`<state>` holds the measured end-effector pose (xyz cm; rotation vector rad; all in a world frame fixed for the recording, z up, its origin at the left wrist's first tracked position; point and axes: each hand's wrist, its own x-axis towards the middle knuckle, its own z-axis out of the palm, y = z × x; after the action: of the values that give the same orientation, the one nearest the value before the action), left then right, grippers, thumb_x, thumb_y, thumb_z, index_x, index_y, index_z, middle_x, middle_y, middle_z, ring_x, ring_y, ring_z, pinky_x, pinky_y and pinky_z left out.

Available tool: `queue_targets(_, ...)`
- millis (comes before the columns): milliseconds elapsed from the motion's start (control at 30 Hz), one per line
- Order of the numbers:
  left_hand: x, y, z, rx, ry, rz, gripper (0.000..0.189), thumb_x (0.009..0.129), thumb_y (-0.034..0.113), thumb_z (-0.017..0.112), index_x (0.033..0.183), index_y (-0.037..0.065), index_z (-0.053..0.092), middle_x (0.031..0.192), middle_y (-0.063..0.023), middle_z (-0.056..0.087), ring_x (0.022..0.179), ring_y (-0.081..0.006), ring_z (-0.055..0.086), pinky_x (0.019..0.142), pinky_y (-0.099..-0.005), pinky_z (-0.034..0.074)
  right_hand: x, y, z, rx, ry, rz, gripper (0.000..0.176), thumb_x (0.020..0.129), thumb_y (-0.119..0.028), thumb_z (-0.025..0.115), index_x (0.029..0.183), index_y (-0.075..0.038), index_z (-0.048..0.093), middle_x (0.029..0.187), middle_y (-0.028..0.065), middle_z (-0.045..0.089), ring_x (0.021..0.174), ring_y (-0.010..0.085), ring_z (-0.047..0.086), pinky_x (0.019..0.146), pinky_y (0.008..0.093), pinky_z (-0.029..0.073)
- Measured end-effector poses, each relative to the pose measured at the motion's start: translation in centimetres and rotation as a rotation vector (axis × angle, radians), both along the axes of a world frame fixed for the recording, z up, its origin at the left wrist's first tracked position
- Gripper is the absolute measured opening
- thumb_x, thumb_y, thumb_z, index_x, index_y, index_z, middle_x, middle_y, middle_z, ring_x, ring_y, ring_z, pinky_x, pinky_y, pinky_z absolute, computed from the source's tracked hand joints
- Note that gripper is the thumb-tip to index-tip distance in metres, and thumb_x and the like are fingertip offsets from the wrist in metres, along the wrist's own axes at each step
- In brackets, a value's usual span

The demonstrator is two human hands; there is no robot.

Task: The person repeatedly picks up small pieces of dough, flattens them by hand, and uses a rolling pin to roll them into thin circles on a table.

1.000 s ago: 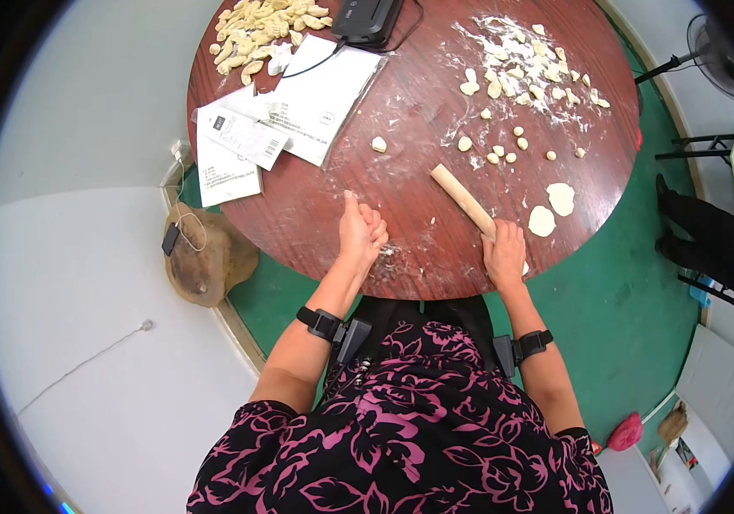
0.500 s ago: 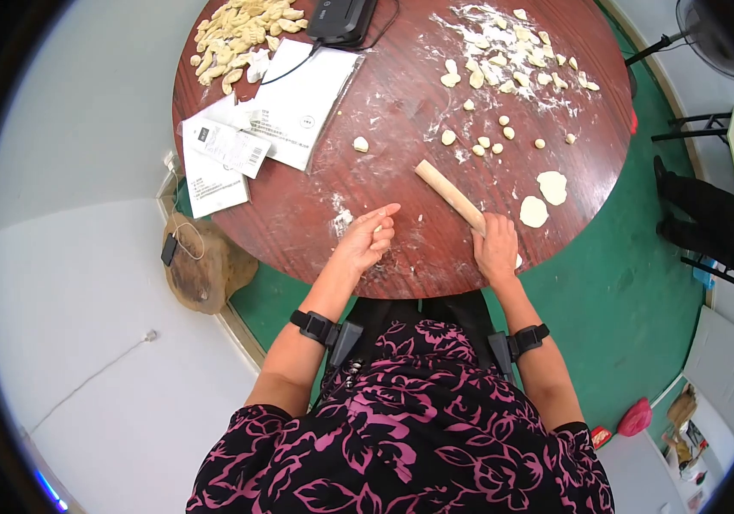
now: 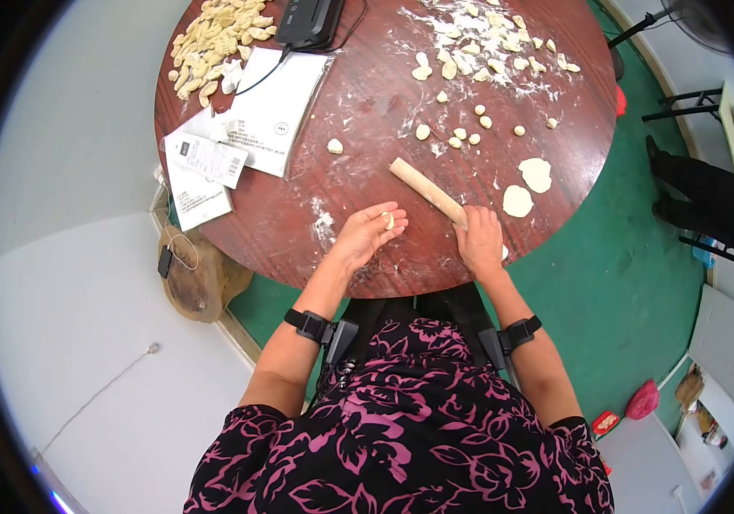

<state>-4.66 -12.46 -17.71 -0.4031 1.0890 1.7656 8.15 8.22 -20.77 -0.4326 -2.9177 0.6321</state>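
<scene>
My left hand (image 3: 368, 233) is palm up over the front of the round table, its fingers partly curled around a small dough piece (image 3: 389, 221). My right hand (image 3: 480, 242) grips the lower end of a wooden rolling pin (image 3: 429, 192), which slants up and left on the tabletop. Two flat dough rounds (image 3: 518, 201) (image 3: 536, 175) lie to the right of the pin. A bit of another pale piece (image 3: 505, 252) shows beside my right hand. Beyond the pin are several small dough balls (image 3: 422, 132), and one lump (image 3: 335, 146) sits apart to the left.
Shaped dough pieces (image 3: 212, 43) are heaped at the back left of the red-brown table (image 3: 358, 94), near a black device (image 3: 308, 21) with a cable. White packets (image 3: 268, 107) lie beside them. Floured dough pieces (image 3: 495, 64) spread at the back right. A person (image 3: 710, 193) is at the far right.
My left hand has opened up from a loose fist, so the dough piece shows more clearly. The view has shifted slightly, moving the table's contents left in the picture. The right hand still grips the pin.
</scene>
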Motion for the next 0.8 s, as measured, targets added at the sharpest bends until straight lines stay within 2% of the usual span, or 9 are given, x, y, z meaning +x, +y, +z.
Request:
queue_targets(167,0.5,0.2,0.1,-0.129,0.007,-0.022,0.039,0.088,0.006,0.057,0.122,-0.009,0.046,0.115,-0.0213,0.057,0.103,-0.0276,0.060,0.087,-0.0321,0.052,0.0,0.0,0.3,-0.008,-0.006,0.007,0.041,0.074,-0.015,0.067,0.110,-0.005,0.051,0.103,0.0110,0.053,0.092,0.0295,0.050,0.077,0.0399,0.041)
queue_targets(267,0.5,-0.3,-1.1,-0.097,-0.036,-0.017,0.036,0.088,0.006,0.058,0.120,-0.008,0.048,0.116,-0.0204,0.057,0.104,-0.0280,0.059,0.086,-0.0317,0.053,0.0,0.1,0.0,0.020,0.043,0.019,0.041,0.074,-0.015,0.067,0.110,-0.004,0.050,0.102,0.0110,0.053,0.091,0.0296,0.050,0.075,0.0396,0.041)
queue_targets(400,1.0,-0.3,-1.4,0.053,-0.112,0.123,0.038,0.087,0.004,0.058,0.122,-0.004,0.048,0.118,-0.0183,0.057,0.108,-0.0287,0.058,0.087,-0.0313,0.052,0.2,-0.1,0.0,0.011,0.021,0.011,0.041,0.073,-0.015,0.067,0.110,-0.004,0.051,0.102,0.0108,0.053,0.091,0.0293,0.050,0.075,0.0394,0.041)
queue_targets(500,1.7,-0.3,-0.7,0.029,0.090,0.057,0.039,0.087,0.002,0.058,0.124,-0.003,0.048,0.118,-0.0176,0.057,0.108,-0.0282,0.058,0.087,-0.0310,0.052,-0.2,0.1,0.0,0.021,0.018,0.009,0.041,0.073,-0.015,0.067,0.110,-0.004,0.051,0.102,0.0107,0.053,0.091,0.0291,0.050,0.075,0.0393,0.041)
queue_targets(600,1.8,-0.4,-0.6,-0.045,0.152,0.033,0.041,0.087,-0.001,0.055,0.127,-0.004,0.045,0.117,-0.0170,0.056,0.106,-0.0285,0.059,0.088,-0.0325,0.052,0.1,-0.2,0.1,0.025,0.028,0.005,0.041,0.073,-0.015,0.067,0.109,-0.004,0.051,0.101,0.0105,0.053,0.091,0.0289,0.050,0.075,0.0393,0.041)
queue_targets(800,2.1,-0.9,-2.0,-0.091,0.334,-0.096,0.036,0.088,-0.001,0.055,0.123,-0.005,0.049,0.112,-0.0134,0.058,0.095,-0.0221,0.063,0.079,-0.0289,0.053,-0.1,-0.2,0.0,0.030,0.026,-0.001,0.040,0.073,-0.014,0.067,0.109,-0.005,0.051,0.101,0.0098,0.053,0.091,0.0285,0.051,0.075,0.0395,0.041)
